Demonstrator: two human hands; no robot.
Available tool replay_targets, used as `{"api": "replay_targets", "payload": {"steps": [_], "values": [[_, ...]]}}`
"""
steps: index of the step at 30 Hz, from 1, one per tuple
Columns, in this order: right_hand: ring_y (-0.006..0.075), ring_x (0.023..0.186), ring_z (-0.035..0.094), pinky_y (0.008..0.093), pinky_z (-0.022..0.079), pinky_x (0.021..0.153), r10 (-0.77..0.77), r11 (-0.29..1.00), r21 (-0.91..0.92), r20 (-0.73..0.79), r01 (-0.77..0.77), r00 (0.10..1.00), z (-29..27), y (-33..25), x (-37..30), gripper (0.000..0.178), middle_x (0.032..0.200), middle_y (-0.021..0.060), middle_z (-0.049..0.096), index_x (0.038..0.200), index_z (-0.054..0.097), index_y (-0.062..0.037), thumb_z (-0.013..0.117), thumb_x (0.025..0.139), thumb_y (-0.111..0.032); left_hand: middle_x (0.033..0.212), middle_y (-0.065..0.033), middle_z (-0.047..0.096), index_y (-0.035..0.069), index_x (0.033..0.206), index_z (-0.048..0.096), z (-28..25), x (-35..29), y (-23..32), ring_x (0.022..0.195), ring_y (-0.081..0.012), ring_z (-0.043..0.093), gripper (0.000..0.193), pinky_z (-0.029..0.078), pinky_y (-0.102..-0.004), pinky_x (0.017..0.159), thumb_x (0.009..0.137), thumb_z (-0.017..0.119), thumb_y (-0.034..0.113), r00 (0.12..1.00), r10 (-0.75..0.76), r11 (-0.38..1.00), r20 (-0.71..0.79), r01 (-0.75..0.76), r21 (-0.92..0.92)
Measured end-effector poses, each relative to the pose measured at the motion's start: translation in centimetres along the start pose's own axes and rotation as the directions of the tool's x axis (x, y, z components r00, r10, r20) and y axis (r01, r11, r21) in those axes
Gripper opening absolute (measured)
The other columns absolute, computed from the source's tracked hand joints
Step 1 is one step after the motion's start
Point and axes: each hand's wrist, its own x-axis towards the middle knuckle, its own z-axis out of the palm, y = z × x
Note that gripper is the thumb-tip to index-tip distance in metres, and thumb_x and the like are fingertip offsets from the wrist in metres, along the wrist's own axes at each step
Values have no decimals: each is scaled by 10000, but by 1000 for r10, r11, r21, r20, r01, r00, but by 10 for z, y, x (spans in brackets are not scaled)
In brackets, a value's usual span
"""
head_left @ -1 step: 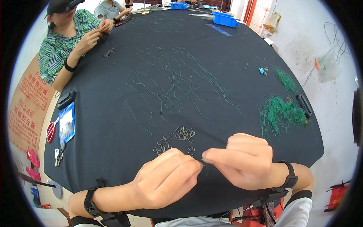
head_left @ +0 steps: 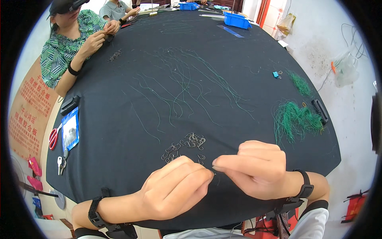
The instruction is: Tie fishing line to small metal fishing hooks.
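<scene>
The metal hooks lay in a loose, tangled cluster on the black tablecloth, just beyond the hands, with a few spread to the left and a couple apart near the right thumb. The left hand was curled closed, thumb and forefinger brought together at the tip, its knuckles covering part of the nearest hooks from view. The right hand was closed too, fingers folded and thumb pointing toward the left fingertips, a narrow gap between the two hands. A tiny pale speck showed at the left fingertips, but what either hand had hold of was too small to tell. Past the hooks, green strands trailed loosely over the middle of the table. To the right lay a large tangled green bundle against a black block, with a smaller green bundle and a blue binder clip beyond. Along the left edge were a blue pouch, red-handled scissors and a second black block. At the far left, a co-worker in a green patterned top held both hands close together.
</scene>
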Motion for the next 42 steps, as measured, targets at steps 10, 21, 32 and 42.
{"api": "replay_targets", "payload": {"steps": [10, 21, 32, 42], "values": [[241, 564, 622, 304, 484, 526, 181, 969, 164, 34, -184, 983, 0, -2, 1, 159, 678, 110, 637, 863, 670, -2, 704, 712, 36, 769, -132, 647, -27, 861, 630, 0, -1, -1, 618, -240, 612, 202, 495, -304, 549, 679, 689, -91, 999, -41, 998, 9, 42, -51], [164, 587, 641, 265, 476, 528, 394, 835, 336, 187, -435, 900, -1, -7, -1, 118, 715, 102, 667, 875, 688, -18, 687, 762, 16, 756, -152, 636, -62, 872, 613, -2, 1, 1, 611, -240, 616, 217, 500, -302, 538, 674, 678, -125, 999, -18, 997, -38, 15, -75], [206, 592, 639, 287, 476, 526, 318, 856, 370, 170, -360, 933, 6, -7, -4, 99, 707, 108, 659, 849, 681, -17, 687, 754, 10, 769, -153, 612, -94, 880, 597, -3, 2, 1, 629, -252, 609, 243, 506, -312, 540, 656, 667, -155, 998, -7, 998, -70, 3, -59], [168, 530, 517, 289, 418, 482, -85, 995, -47, 80, 89, 993, 11, -8, -10, 228, 646, 36, 519, 843, 642, 20, 661, 619, -16, 764, -154, 590, -100, 888, 588, 0, 0, -1, 625, -263, 594, 250, 501, -325, 537, 655, 665, -151, 999, -3, 1000, -45, 4, 29]]}}
